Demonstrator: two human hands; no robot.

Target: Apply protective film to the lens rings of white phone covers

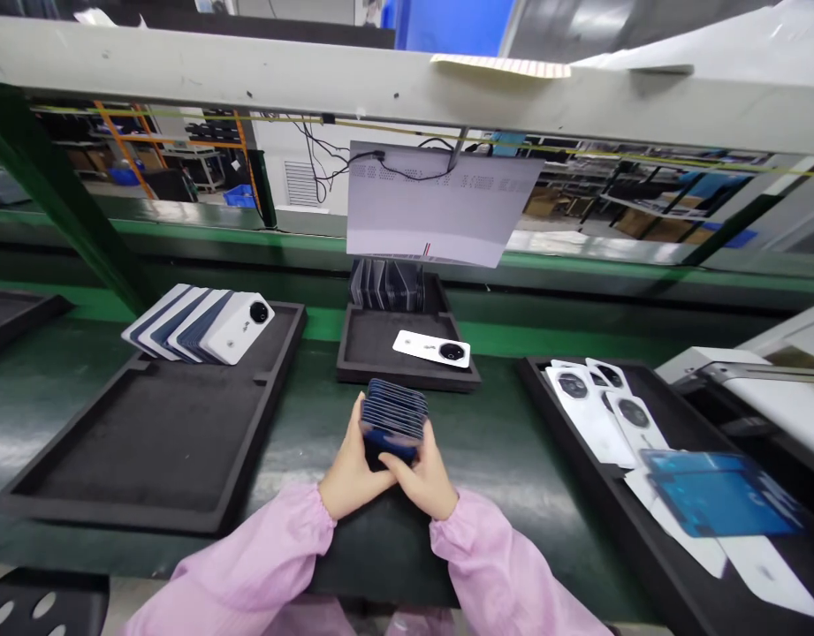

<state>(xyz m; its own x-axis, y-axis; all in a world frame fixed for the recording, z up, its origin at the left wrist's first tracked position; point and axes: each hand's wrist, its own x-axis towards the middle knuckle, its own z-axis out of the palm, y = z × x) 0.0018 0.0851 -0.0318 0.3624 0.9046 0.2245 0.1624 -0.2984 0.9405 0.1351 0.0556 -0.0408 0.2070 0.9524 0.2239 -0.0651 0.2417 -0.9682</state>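
A stack of thin, dark blue phone panels (394, 420) stands between my two hands, above the bench's near middle. My left hand (353, 468) wraps its left side, and my right hand (425, 473) grips the right side. The thumbs lie on the near face, close together. Just beyond the stack, a white phone back cover (420, 347) with a round black camera area lies across the near edge of a black foam tray (373, 340). Behind it in that tray, several dark panels (388, 284) stand in a row.
At left, a black tray (155, 450) holds leaning white and dark covers (204, 322). The right tray (612, 503) has loose white covers (582, 406) and a blue translucent sheet (721, 495). A paper sheet (439, 203) hangs from the white beam (280, 75) ahead.
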